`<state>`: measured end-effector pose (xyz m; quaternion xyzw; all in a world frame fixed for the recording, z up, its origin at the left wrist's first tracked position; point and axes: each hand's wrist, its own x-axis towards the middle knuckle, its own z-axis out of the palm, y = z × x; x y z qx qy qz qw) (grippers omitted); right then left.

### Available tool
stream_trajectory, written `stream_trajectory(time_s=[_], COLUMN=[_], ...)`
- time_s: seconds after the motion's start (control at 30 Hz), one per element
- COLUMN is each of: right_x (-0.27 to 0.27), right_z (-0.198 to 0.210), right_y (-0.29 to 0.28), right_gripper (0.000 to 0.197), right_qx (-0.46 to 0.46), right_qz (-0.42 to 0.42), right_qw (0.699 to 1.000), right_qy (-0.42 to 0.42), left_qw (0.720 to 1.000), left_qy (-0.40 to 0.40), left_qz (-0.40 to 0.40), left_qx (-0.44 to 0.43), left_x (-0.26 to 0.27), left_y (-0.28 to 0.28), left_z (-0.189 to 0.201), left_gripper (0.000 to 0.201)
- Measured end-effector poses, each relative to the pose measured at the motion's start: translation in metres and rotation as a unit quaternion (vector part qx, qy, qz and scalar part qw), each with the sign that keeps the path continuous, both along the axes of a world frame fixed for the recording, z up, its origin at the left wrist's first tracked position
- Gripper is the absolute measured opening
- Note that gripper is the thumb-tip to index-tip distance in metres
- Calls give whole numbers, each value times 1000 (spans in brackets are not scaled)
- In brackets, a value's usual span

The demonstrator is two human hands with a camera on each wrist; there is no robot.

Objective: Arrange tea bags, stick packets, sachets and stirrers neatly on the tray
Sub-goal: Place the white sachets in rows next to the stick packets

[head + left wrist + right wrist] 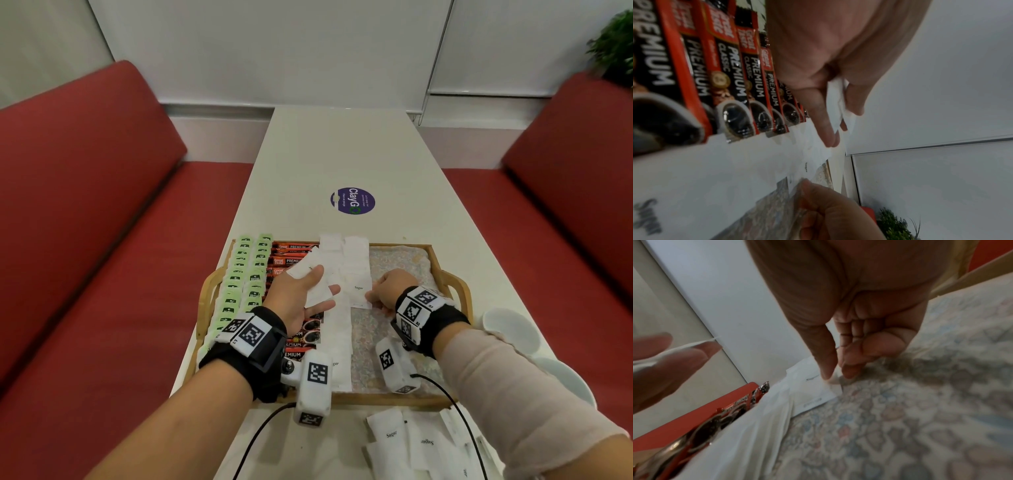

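Note:
A wooden tray [376,399] with a patterned liner holds two columns of green tea bags [239,274], a row of red-and-black coffee sticks [291,255], and columns of white sugar sachets [339,342]. My left hand [323,286] hovers palm-up over the coffee sticks [725,73], thumb and fingers pinching a small stack of sugar sachets [838,100]. My right hand [833,374] pinches the corner of one sugar sachet [813,392] lying on the liner beside the second sachet column [358,270].
More loose sugar sachets [411,442] lie on the white table in front of the tray. White cups [510,329] stand right of the tray. A purple sticker [352,201] is on the table beyond. Red benches [102,240] flank both sides.

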<state>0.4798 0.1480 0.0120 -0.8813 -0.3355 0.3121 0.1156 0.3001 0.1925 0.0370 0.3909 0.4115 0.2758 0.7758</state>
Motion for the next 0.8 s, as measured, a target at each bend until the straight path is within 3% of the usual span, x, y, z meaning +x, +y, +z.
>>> stream_trajectory(time_s=[0.07, 0.13, 0.23, 0.3, 0.43, 0.6, 0.7, 0.8], right_x=[-1, -2, -13, -23, -36, -43, -45, -46], right_z=[5, 10, 25, 34, 45, 44, 43, 41], right_y=[-2, -5, -15, -20, -31, -44, -52, -59], right_gripper=[12, 17, 22, 33, 50, 44, 37, 37], right_qx=[41, 141, 298, 345, 360, 328, 338, 352], right_qz=[-1, -4, 24, 64, 125, 182, 168, 125], right_qw=[999, 990, 953, 935, 921, 926, 925, 922], right_qy=[-13, 18, 50, 58, 81, 38, 45, 105], left_qw=[1000, 1000, 1000, 1000, 1000, 999, 999, 999], left_qy=[-1, 1, 6, 7, -1, -13, -16, -18], left_qz=[-3, -4, -12, -19, -30, -45, -44, -40], left_qx=[0, 1, -2, -2, 1, 2, -9, -31], left_x=[-1, -2, -3, -3, -4, -6, -7, -10], left_y=[-1, -3, -8, -13, -24, -40, -49, -56], left_z=[0, 0, 2, 5, 9, 16, 21, 26], left_gripper=[21, 23, 23, 22, 23, 25, 30, 39])
